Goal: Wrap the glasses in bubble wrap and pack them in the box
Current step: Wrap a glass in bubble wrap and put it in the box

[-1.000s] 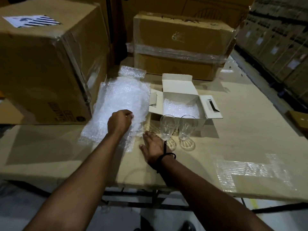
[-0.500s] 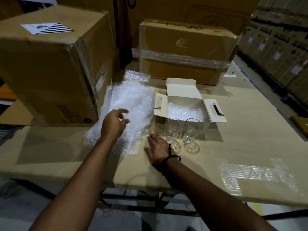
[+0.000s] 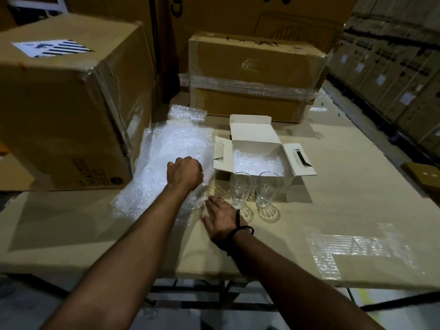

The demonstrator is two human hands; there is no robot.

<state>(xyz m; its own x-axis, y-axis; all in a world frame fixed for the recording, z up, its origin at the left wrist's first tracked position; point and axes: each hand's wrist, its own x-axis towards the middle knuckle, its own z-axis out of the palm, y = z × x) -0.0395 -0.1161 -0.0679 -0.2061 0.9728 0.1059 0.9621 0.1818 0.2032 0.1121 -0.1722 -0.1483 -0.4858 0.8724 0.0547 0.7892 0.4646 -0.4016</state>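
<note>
Barely begun: my left hand (image 3: 184,173) grips the bubble wrap (image 3: 164,160), my right hand (image 3: 220,216) lies flat on the bench (image 3: 333,210), and both glasses (image 3: 240,190) stand unwrapped mid-bench before the open white box (image 3: 254,145) (padded, nothing packed).

The left arm (image 3: 133,246) reaches forward, bare to the elbow and nearly straight, and the left hand (image 3: 184,173) is knuckles-up with its fingers curled under and closed on the bubble wrap (image 3: 171,148) (the fingertips themselves are hidden beneath the knuckles). The right arm (image 3: 297,270) comes in from the lower right, angled toward the left. The right hand (image 3: 220,219) lies flat, palm down, fingers straight and together, a black cord (image 3: 240,228) round its wrist, just below and right of the left hand and apart from it.
</note>
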